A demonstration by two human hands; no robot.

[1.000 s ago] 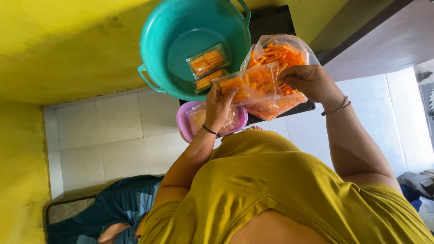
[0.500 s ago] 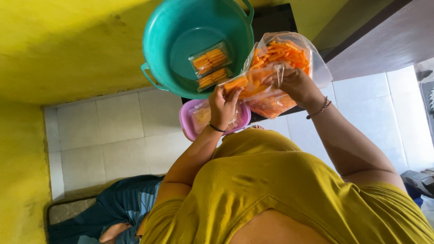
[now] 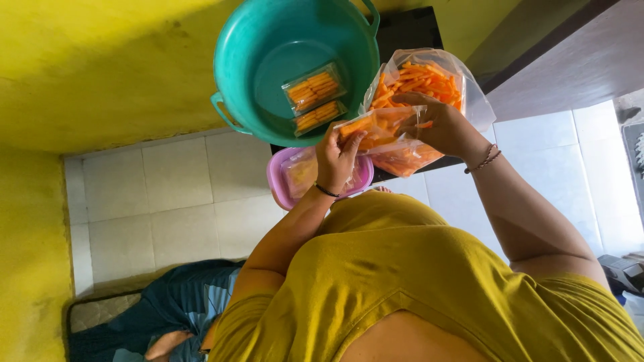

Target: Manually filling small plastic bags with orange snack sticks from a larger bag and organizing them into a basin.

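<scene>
Plainly, a small clear packet of orange sticks was pinched at centre frame by the left hand, while the right hand was curled inside the big bag (upper right). Sticks could have been spilled beside the teal basin had the thin plastic slipped or torn.

Beyond the fingers, a bright yellow wall is filling the view and catching daylight. Below them, pale square floor tiles are spreading out, and a dark low table is standing by the wall.
</scene>
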